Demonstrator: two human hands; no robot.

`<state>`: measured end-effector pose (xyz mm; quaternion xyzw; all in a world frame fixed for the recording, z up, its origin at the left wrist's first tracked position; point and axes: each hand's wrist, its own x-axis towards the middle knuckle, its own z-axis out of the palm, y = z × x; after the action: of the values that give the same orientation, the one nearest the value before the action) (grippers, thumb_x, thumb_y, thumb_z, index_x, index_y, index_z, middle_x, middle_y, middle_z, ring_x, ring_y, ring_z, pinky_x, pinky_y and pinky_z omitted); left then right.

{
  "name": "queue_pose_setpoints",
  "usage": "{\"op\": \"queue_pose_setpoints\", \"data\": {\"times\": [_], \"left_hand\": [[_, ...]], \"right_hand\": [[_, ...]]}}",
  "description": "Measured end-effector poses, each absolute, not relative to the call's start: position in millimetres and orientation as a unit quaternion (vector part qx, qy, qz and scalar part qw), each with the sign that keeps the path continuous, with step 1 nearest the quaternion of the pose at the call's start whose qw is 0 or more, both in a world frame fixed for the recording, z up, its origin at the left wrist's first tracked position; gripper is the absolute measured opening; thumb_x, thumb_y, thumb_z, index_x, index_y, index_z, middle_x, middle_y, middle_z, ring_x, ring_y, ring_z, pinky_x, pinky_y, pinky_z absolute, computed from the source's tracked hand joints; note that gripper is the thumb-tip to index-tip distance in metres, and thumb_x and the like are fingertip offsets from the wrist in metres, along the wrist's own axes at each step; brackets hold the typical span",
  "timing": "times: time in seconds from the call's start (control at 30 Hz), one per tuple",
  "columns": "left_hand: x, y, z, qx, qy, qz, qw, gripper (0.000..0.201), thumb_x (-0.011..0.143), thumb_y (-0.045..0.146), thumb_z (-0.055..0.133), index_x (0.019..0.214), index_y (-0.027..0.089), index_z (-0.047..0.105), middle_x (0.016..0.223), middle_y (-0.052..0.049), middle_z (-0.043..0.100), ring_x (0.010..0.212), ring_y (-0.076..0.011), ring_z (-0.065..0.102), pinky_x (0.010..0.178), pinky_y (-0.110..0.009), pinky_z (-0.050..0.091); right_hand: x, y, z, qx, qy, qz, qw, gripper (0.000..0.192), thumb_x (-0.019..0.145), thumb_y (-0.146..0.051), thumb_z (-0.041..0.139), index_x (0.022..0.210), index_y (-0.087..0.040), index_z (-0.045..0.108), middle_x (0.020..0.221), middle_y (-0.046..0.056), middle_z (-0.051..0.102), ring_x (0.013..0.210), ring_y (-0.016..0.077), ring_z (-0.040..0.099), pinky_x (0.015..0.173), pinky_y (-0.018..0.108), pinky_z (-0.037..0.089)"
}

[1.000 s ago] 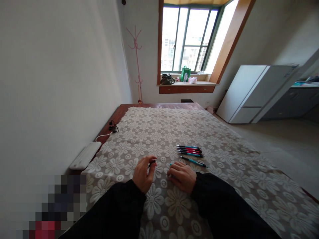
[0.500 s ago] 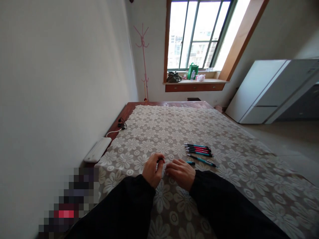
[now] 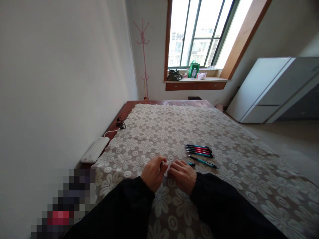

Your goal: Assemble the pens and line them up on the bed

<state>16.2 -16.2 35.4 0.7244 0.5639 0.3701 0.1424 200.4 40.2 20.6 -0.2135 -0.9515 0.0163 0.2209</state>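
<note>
My left hand (image 3: pixel 154 174) is closed in a pinch above the cloth, with a small dark piece just showing at its fingertips; its kind I cannot make out. Close on its right, my right hand (image 3: pixel 183 175) has its fingers curled down, and whatever lies under them is hidden. A teal and black pen end (image 3: pixel 191 164) sticks out behind the right hand on the cloth. Farther right lies a teal and black pen (image 3: pixel 203 161) at a slant. Just beyond it, several teal, red and black pens (image 3: pixel 198 150) lie side by side.
A flower-patterned tablecloth (image 3: pixel 163 134) covers most of the wooden table (image 3: pixel 129 106). Along the left wall sit a white power strip (image 3: pixel 96 150) and a black cable (image 3: pixel 121 123). Past the table stand a pink coat rack (image 3: pixel 144 49) and a white fridge (image 3: pixel 261 88).
Both hands remain close together, with the fingers shifted slightly; a pale bit now shows at my left fingertips. The view has tilted a little. The pens on the cloth have not moved.
</note>
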Motion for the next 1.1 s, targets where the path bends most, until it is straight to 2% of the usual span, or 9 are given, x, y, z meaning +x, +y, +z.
{"op": "queue_pose_setpoints", "data": {"times": [0.27, 0.4, 0.5, 0.7, 0.8, 0.93, 1.1], "left_hand": [[15.0, -15.4, 33.4, 0.737, 0.576, 0.337, 0.108, 0.019, 0.103, 0.027, 0.037, 0.092, 0.024, 0.052, 0.083, -0.001, 0.061, 0.081, -0.0197, 0.059, 0.073, -0.033, 0.044], [13.2, -13.9, 27.7, 0.752, 0.575, 0.310, 0.081, 0.018, 0.101, 0.022, 0.039, 0.089, 0.024, 0.053, 0.080, -0.001, 0.061, 0.079, -0.0206, 0.059, 0.071, -0.033, 0.045], [11.7, -12.0, 23.7, 0.769, 0.566, 0.289, 0.073, 0.018, 0.097, 0.015, 0.040, 0.088, 0.023, 0.053, 0.079, -0.002, 0.063, 0.079, -0.0216, 0.059, 0.071, -0.033, 0.045], [10.7, -11.7, 23.6, 0.770, 0.562, 0.288, 0.091, 0.014, 0.097, 0.015, 0.042, 0.089, 0.022, 0.053, 0.081, -0.003, 0.061, 0.082, -0.0215, 0.058, 0.073, -0.033, 0.045], [10.8, -12.7, 24.5, 0.768, 0.564, 0.290, 0.095, 0.014, 0.096, 0.014, 0.043, 0.089, 0.022, 0.053, 0.080, -0.002, 0.060, 0.081, -0.0209, 0.058, 0.073, -0.033, 0.046], [10.9, -12.3, 24.4, 0.771, 0.561, 0.287, 0.088, 0.015, 0.096, 0.016, 0.042, 0.090, 0.022, 0.055, 0.081, -0.003, 0.061, 0.083, -0.0213, 0.059, 0.074, -0.033, 0.046], [10.6, -11.3, 23.7, 0.772, 0.557, 0.293, 0.086, 0.017, 0.098, 0.019, 0.042, 0.092, 0.022, 0.057, 0.083, -0.003, 0.064, 0.083, -0.0220, 0.059, 0.075, -0.035, 0.047]], "right_hand": [[207.1, 46.7, 32.9, -0.275, -0.925, 0.093, 0.243, 0.010, 0.097, -0.017, 0.055, 0.092, -0.021, 0.062, 0.086, 0.003, 0.066, 0.083, 0.0205, 0.056, 0.074, 0.034, 0.038], [216.9, 56.3, 38.4, -0.293, -0.918, 0.088, 0.253, 0.016, 0.095, -0.013, 0.054, 0.100, -0.023, 0.066, 0.093, 0.004, 0.068, 0.088, 0.0217, 0.057, 0.077, 0.036, 0.040], [229.7, 66.1, 45.0, -0.311, -0.913, 0.083, 0.252, 0.016, 0.090, -0.011, 0.057, 0.096, -0.022, 0.067, 0.095, 0.006, 0.067, 0.093, 0.0233, 0.056, 0.080, 0.036, 0.041], [242.9, 76.9, 44.2, -0.326, -0.932, 0.061, 0.146, 0.010, 0.086, -0.023, 0.071, 0.096, -0.022, 0.070, 0.100, 0.005, 0.067, 0.096, 0.0248, 0.055, 0.081, 0.037, 0.040], [241.3, 76.4, 40.3, -0.331, -0.933, 0.059, 0.129, 0.010, 0.087, -0.026, 0.072, 0.095, -0.023, 0.069, 0.099, 0.005, 0.067, 0.096, 0.0242, 0.055, 0.080, 0.036, 0.039], [239.0, 75.0, 39.6, -0.333, -0.931, 0.054, 0.138, 0.005, 0.089, -0.022, 0.069, 0.092, -0.022, 0.066, 0.096, 0.004, 0.067, 0.095, 0.0231, 0.056, 0.081, 0.035, 0.037], [235.1, 69.6, 42.7, -0.290, -0.934, 0.053, 0.200, 0.004, 0.093, -0.020, 0.060, 0.097, -0.021, 0.062, 0.093, 0.005, 0.069, 0.091, 0.0224, 0.058, 0.082, 0.036, 0.036]]}}
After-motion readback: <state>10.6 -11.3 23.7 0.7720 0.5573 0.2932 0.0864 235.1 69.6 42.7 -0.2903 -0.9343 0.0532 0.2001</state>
